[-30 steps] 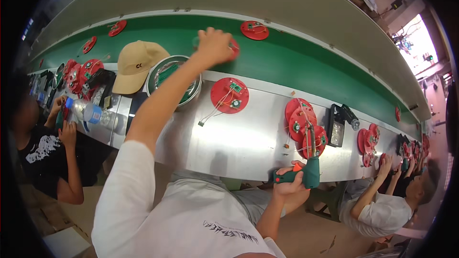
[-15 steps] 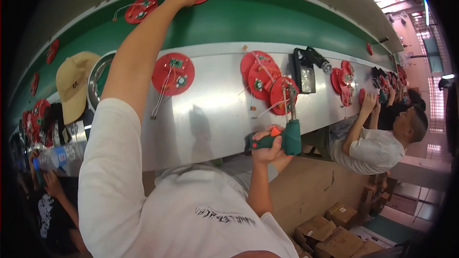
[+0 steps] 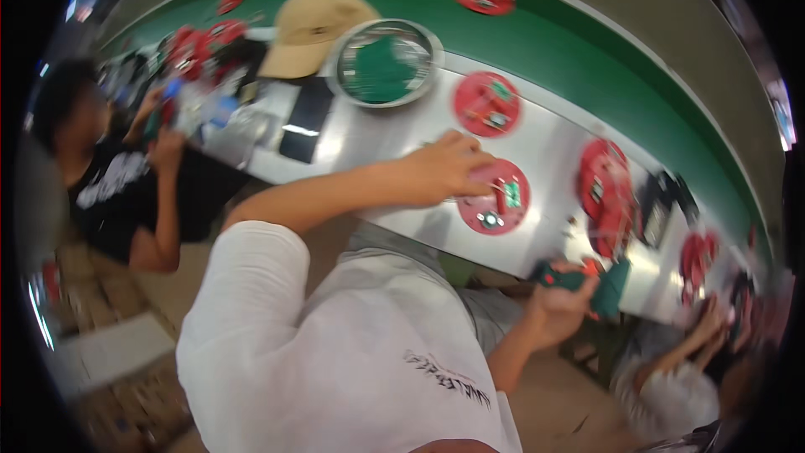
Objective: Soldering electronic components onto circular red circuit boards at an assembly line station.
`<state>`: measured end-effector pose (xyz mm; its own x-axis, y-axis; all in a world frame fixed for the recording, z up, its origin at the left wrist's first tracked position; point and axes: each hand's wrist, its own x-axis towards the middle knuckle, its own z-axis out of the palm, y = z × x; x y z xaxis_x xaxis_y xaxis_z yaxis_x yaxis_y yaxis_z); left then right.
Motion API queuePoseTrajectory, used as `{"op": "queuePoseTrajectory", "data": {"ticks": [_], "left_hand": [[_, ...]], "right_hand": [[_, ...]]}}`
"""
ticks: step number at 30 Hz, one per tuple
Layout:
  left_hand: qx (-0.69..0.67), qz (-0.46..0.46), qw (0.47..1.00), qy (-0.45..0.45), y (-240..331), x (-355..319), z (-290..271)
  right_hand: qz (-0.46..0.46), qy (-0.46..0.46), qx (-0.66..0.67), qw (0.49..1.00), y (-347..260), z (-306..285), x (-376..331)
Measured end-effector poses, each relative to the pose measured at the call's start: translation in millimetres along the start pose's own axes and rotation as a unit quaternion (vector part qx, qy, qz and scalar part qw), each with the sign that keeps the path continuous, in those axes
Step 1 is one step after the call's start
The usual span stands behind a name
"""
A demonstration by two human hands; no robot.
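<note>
— What does each hand hold?
— Nearest the body, the right hand [image 3: 558, 306] is closed around a green power screwdriver [image 3: 587, 281] at the bench edge. The left hand [image 3: 444, 168], fingers curled, grips a red disc [image 3: 496, 198].

— Where does the disc lie?
— Flat on the steel bench [image 3: 394, 134], up and left of the screwdriver. Beyond sit a metal bowl [image 3: 384, 63] and tan cap [image 3: 314, 25].

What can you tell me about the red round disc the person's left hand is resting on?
The red disc is a flat, round, plastic-looking plate lying on the shiny metal bench, near its front edge. It carries a small green circuit board and a round silvery part. The left hand covers its upper left rim, fingers touching it. The picture is blurred, so finer detail is lost.
</note>
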<state>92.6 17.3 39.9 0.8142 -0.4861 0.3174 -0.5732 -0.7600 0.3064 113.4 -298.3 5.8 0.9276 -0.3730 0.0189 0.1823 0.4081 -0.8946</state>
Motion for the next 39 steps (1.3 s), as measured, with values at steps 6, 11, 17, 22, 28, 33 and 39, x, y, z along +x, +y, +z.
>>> {"op": "queuePoseTrajectory", "data": {"ticks": [6,11,17,22,28,33,39], "left_hand": [[-0.067,-0.065,0.995,0.037,-10.0,-58.3,-15.3],[-0.047,-0.093,0.975,0.198,-32.7,-56.5,-58.1],[0.187,-0.324,0.919,0.121,-121.8,-46.8,-64.1],[0.108,-0.377,0.911,0.128,-136.9,-44.5,-51.5],[-0.030,-0.341,0.898,0.275,-134.8,-44.0,-74.0],[-0.230,-0.373,0.842,0.315,-133.1,-54.8,-89.3],[-0.244,-0.332,0.849,0.332,-117.6,-59.5,-95.1]], "right_hand": [[-0.057,-0.008,-0.072,0.996,-6.1,18.7,2.4],[-0.050,-0.016,-0.093,0.994,-5.6,18.7,3.0],[-0.054,0.003,-0.107,0.993,-12.3,33.6,-1.5],[-0.033,0.006,-0.125,0.992,-16.1,35.5,-5.6],[-0.031,-0.028,-0.127,0.991,-19.3,29.7,-5.8],[-0.022,-0.027,-0.129,0.991,-20.5,38.8,-9.6],[-0.026,-0.041,-0.127,0.991,-19.1,38.3,-9.8]]}}
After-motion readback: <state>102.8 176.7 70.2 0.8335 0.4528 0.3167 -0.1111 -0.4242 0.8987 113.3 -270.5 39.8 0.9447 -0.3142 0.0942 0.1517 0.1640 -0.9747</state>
